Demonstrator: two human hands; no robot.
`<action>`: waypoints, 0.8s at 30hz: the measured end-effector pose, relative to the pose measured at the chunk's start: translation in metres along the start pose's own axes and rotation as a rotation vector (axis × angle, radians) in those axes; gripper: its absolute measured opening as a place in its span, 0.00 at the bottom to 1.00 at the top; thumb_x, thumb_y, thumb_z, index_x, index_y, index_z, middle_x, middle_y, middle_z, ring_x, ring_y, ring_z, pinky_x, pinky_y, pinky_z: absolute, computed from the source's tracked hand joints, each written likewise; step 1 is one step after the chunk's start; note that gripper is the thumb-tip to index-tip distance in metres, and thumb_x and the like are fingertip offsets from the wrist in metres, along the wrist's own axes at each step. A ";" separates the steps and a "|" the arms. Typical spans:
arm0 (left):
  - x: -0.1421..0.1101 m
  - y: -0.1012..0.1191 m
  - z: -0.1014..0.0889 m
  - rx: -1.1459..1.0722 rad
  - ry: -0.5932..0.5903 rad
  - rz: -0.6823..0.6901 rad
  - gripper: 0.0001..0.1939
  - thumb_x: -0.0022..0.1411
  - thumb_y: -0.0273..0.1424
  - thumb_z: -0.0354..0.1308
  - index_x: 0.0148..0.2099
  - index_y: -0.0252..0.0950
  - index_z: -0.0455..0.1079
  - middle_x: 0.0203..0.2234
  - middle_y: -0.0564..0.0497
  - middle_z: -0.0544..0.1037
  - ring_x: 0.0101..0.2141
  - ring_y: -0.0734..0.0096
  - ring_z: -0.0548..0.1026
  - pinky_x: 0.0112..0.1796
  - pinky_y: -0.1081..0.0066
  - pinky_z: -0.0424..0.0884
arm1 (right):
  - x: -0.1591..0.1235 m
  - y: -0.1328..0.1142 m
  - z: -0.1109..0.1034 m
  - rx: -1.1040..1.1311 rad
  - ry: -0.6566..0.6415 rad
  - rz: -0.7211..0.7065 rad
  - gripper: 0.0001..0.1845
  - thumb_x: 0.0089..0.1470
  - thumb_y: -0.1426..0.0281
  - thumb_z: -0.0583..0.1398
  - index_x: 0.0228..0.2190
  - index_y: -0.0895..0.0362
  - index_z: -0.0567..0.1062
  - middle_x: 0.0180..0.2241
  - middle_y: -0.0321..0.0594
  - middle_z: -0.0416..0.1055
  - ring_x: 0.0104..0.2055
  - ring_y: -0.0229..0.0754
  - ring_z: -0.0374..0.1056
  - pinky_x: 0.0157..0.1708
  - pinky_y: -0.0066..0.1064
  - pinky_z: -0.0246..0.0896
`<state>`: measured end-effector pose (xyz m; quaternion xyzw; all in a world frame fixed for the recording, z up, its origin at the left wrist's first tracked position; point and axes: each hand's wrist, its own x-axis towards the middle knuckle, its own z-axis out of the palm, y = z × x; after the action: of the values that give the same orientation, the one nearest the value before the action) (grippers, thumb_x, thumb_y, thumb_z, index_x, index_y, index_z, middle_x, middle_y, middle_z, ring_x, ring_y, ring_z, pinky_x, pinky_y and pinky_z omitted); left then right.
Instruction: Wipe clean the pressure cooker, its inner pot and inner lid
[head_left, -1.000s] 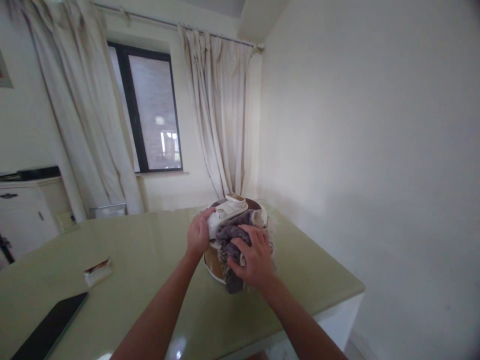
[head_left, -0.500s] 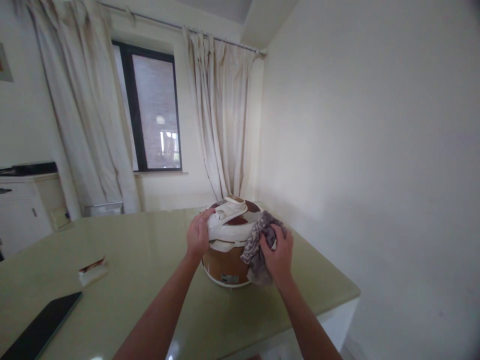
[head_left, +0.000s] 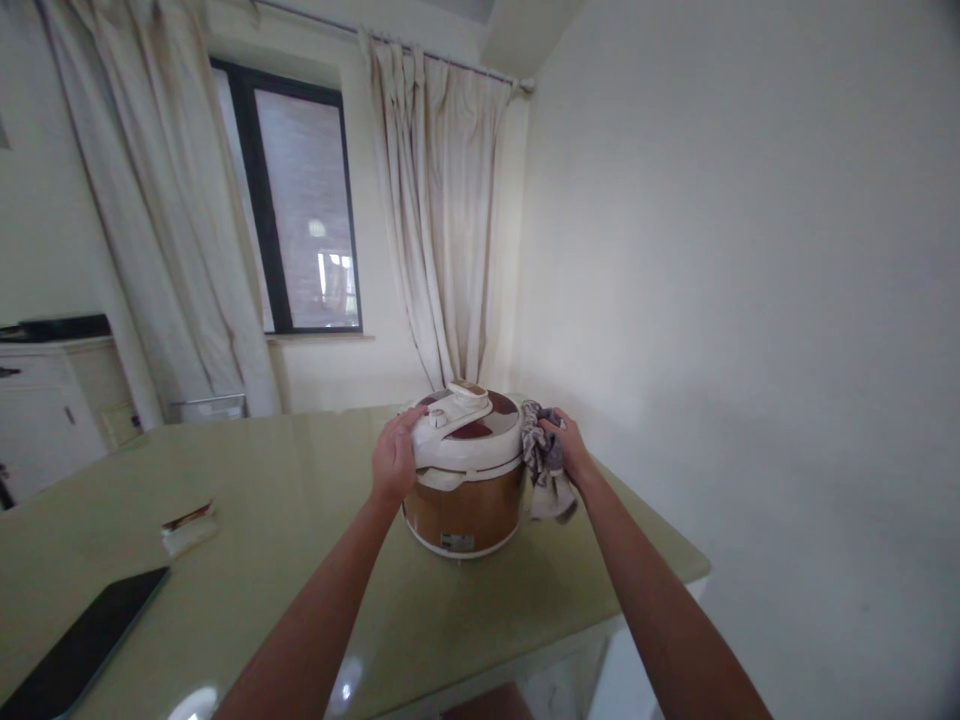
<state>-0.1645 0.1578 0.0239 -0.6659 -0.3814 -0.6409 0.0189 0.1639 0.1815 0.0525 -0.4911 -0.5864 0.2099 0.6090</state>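
Two hands at work: your left hand (head_left: pixel 394 457) laid along left edge of cooker (head_left: pixel 469 498), fingers extended over rim of lid (head_left: pixel 465 455); your right hand (head_left: pixel 570 447) pinching bunched cloth (head_left: pixel 549 478) against cooker's right side. Cloth has shifted from cooker's front toward right, baring front label (head_left: pixel 457 542); work now seems to be on side. Cooker stands on surface (head_left: pixel 300 500) between your hands, lid down, contents hidden. Left of left hand: small packet (head_left: pixel 187 528), contents unclear.

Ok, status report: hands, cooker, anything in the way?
Left hand on cooker. Right hand holding cloth, cooker's right side. Lid shut. Packet off left.
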 end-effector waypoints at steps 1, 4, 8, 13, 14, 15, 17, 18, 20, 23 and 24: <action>0.000 0.001 0.000 0.002 0.002 -0.001 0.31 0.80 0.42 0.34 0.59 0.37 0.78 0.54 0.42 0.83 0.57 0.57 0.78 0.61 0.52 0.71 | -0.009 0.002 0.003 0.023 0.057 -0.038 0.19 0.50 0.53 0.60 0.34 0.55 0.77 0.32 0.40 0.75 0.39 0.50 0.70 0.44 0.42 0.68; 0.000 0.003 0.000 0.007 0.006 -0.006 0.31 0.80 0.42 0.34 0.59 0.37 0.78 0.54 0.42 0.83 0.57 0.58 0.77 0.61 0.53 0.71 | -0.064 0.007 0.030 -0.058 0.341 -0.231 0.23 0.61 0.55 0.56 0.48 0.56 0.76 0.50 0.51 0.74 0.54 0.54 0.69 0.57 0.51 0.64; 0.000 0.004 -0.001 0.007 -0.006 0.003 0.31 0.80 0.42 0.34 0.59 0.37 0.77 0.54 0.42 0.82 0.57 0.58 0.77 0.61 0.53 0.71 | -0.157 0.024 0.088 -0.390 0.377 -0.506 0.24 0.62 0.64 0.60 0.59 0.53 0.71 0.66 0.58 0.59 0.68 0.61 0.58 0.62 0.59 0.58; 0.001 0.002 -0.002 0.007 -0.016 -0.003 0.31 0.80 0.42 0.35 0.59 0.37 0.77 0.55 0.42 0.82 0.58 0.59 0.77 0.61 0.54 0.70 | -0.208 0.043 0.120 -0.719 -0.051 -0.835 0.36 0.48 0.65 0.68 0.60 0.36 0.73 0.63 0.43 0.69 0.57 0.60 0.68 0.55 0.54 0.64; 0.001 0.001 -0.002 0.005 -0.018 0.000 0.31 0.80 0.41 0.35 0.59 0.37 0.77 0.55 0.42 0.82 0.58 0.59 0.77 0.62 0.54 0.70 | -0.206 0.042 0.118 -0.751 -0.115 -0.877 0.38 0.47 0.65 0.69 0.60 0.35 0.73 0.62 0.42 0.71 0.54 0.58 0.70 0.54 0.52 0.64; 0.000 0.000 -0.002 0.005 -0.019 0.005 0.31 0.80 0.41 0.35 0.59 0.36 0.77 0.55 0.42 0.82 0.58 0.59 0.77 0.62 0.54 0.70 | -0.201 0.041 0.114 -0.766 -0.136 -0.905 0.38 0.47 0.65 0.69 0.61 0.34 0.73 0.62 0.41 0.72 0.53 0.56 0.71 0.54 0.50 0.64; 0.000 -0.001 -0.001 0.004 -0.019 0.010 0.31 0.80 0.41 0.34 0.59 0.36 0.77 0.55 0.42 0.82 0.58 0.59 0.77 0.62 0.53 0.70 | -0.185 0.035 0.104 -0.737 -0.061 -0.936 0.35 0.48 0.62 0.68 0.59 0.36 0.75 0.61 0.42 0.72 0.55 0.57 0.70 0.57 0.52 0.62; 0.000 -0.002 -0.001 0.003 -0.019 0.009 0.31 0.80 0.41 0.35 0.59 0.36 0.77 0.55 0.42 0.82 0.58 0.58 0.77 0.62 0.53 0.70 | -0.177 0.032 0.099 -0.700 0.003 -0.952 0.32 0.49 0.60 0.68 0.57 0.37 0.77 0.61 0.42 0.72 0.56 0.58 0.69 0.59 0.54 0.61; 0.000 -0.003 0.000 -0.001 -0.018 -0.001 0.31 0.80 0.41 0.35 0.59 0.36 0.78 0.55 0.42 0.82 0.58 0.58 0.77 0.62 0.52 0.70 | -0.161 0.025 0.092 -0.608 0.091 -0.987 0.28 0.51 0.56 0.67 0.54 0.39 0.78 0.61 0.42 0.70 0.58 0.59 0.68 0.61 0.57 0.59; 0.000 -0.002 0.000 -0.005 -0.013 -0.009 0.31 0.80 0.41 0.35 0.59 0.35 0.78 0.55 0.42 0.82 0.57 0.58 0.77 0.61 0.53 0.70 | -0.139 0.015 0.082 -0.472 0.112 -1.087 0.30 0.53 0.52 0.65 0.56 0.42 0.75 0.62 0.44 0.68 0.58 0.60 0.68 0.59 0.56 0.62; 0.000 -0.001 0.000 -0.006 -0.012 -0.009 0.31 0.80 0.41 0.35 0.59 0.36 0.78 0.55 0.42 0.82 0.57 0.58 0.77 0.61 0.53 0.71 | -0.131 0.011 0.078 -0.433 0.105 -1.119 0.31 0.53 0.52 0.64 0.58 0.43 0.74 0.62 0.45 0.67 0.58 0.60 0.68 0.58 0.56 0.62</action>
<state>-0.1654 0.1584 0.0231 -0.6681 -0.3824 -0.6382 0.0119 0.0661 0.1050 -0.0362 -0.2305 -0.7544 -0.2911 0.5413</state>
